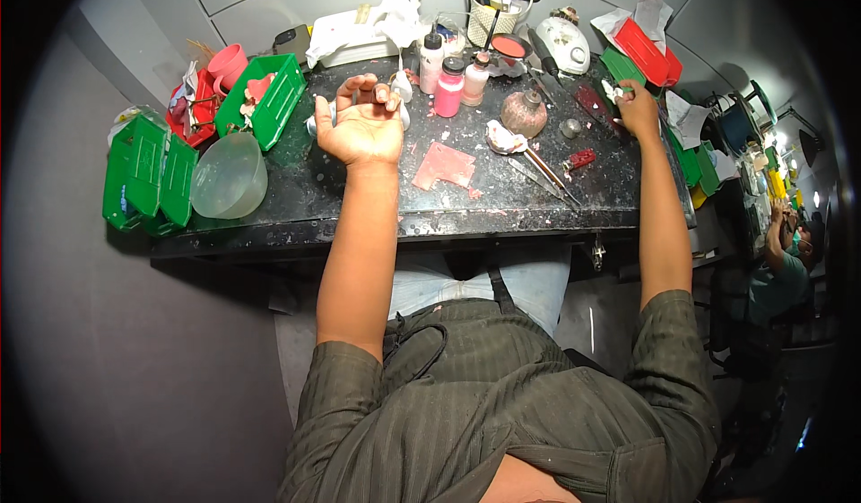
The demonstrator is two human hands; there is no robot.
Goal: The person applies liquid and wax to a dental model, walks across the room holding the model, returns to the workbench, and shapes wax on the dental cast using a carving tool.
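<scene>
My left hand (363, 125) rests palm up on the dark speckled worktop (359, 200), fingers loosely curled, with a small pale object partly hidden beneath it at the fingertips. My right hand (637, 101) reaches to the far right of the bench and grips a small pale object beside the green trays (621, 65). A flat pink wax sheet (444, 166) lies between the two arms. Metal hand tools (547, 176) lie to the right of it.
Green boxes (148, 173), a clear bowl (229, 177) and a red tray (199, 107) crowd the left end. Bottles (448, 86), a brown pot (524, 113) and a tool cup (491, 21) stand at the back. Another person (778, 274) sits at the right.
</scene>
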